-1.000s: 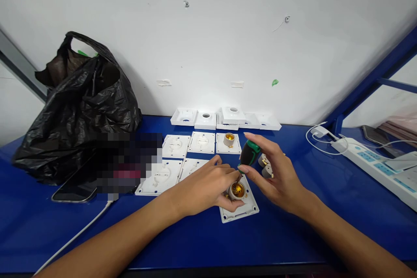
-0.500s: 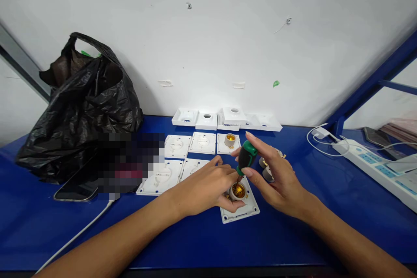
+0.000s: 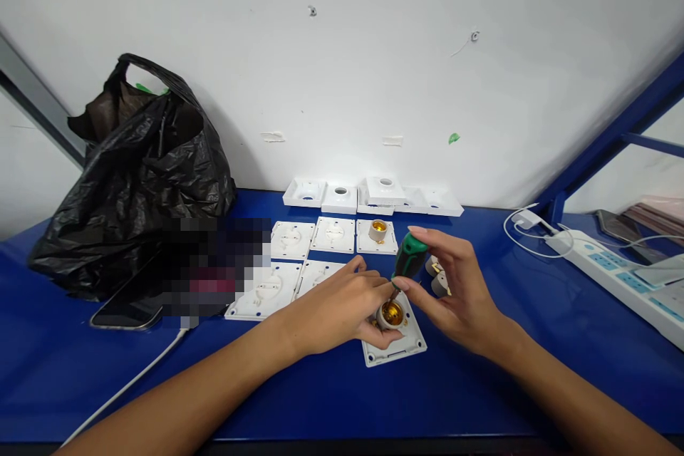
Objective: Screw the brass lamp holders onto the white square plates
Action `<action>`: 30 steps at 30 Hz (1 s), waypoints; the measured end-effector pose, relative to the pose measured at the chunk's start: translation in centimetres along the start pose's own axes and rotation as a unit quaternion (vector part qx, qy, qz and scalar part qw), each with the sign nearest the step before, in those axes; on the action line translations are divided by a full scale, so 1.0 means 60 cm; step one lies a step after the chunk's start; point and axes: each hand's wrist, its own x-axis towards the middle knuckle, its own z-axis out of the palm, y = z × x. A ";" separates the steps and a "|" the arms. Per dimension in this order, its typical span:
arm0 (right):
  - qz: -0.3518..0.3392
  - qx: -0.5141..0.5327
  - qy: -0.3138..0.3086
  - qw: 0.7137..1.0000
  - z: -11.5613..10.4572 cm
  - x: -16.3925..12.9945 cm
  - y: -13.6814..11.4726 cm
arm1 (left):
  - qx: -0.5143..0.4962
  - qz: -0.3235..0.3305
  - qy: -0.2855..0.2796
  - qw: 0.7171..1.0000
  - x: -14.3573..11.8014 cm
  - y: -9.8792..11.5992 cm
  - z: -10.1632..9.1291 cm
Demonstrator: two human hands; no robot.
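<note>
A white square plate [image 3: 398, 346] lies on the blue table [image 3: 481, 385] with a lamp socket [image 3: 390, 313] lined in brass standing on it. My left hand [image 3: 334, 306] grips the socket from the left. My right hand [image 3: 459, 292] holds a short screwdriver [image 3: 408, 256] with a green and black handle, upright, its tip down inside the socket. Two loose sockets [image 3: 438, 278] lie behind my right hand, partly hidden.
Several white plates [image 3: 313, 256] lie in rows behind my hands; one [image 3: 377, 235] carries a socket, and hollow covers [image 3: 342, 197] line the wall. A black plastic bag [image 3: 133, 171] and a phone [image 3: 125, 313] with its cable sit left. A power strip [image 3: 614, 271] lies right.
The fingers of my right hand have shifted around the screwdriver handle, turning it in place. My left hand has stayed on the socket.
</note>
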 end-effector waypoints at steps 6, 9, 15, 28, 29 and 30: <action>0.017 -0.012 -0.042 0.999 -0.003 0.004 -0.002 | 0.003 0.002 0.005 1.000 0.001 -0.001 0.000; 0.011 -0.013 -0.031 0.999 -0.002 0.003 -0.001 | -0.005 0.001 -0.001 1.000 0.001 -0.002 0.000; 0.009 -0.012 -0.027 1.000 -0.001 0.002 -0.001 | -0.011 -0.002 -0.002 1.000 0.001 0.000 -0.001; 0.001 0.000 -0.029 1.000 0.000 0.006 -0.003 | -0.008 -0.005 -0.006 1.000 0.001 0.004 -0.003; 0.000 0.000 -0.027 1.000 0.000 0.006 -0.003 | -0.005 -0.005 -0.004 1.000 0.001 0.004 -0.003; -0.001 0.001 -0.023 1.000 0.000 0.007 -0.004 | -0.002 -0.004 -0.002 1.000 0.001 0.003 -0.002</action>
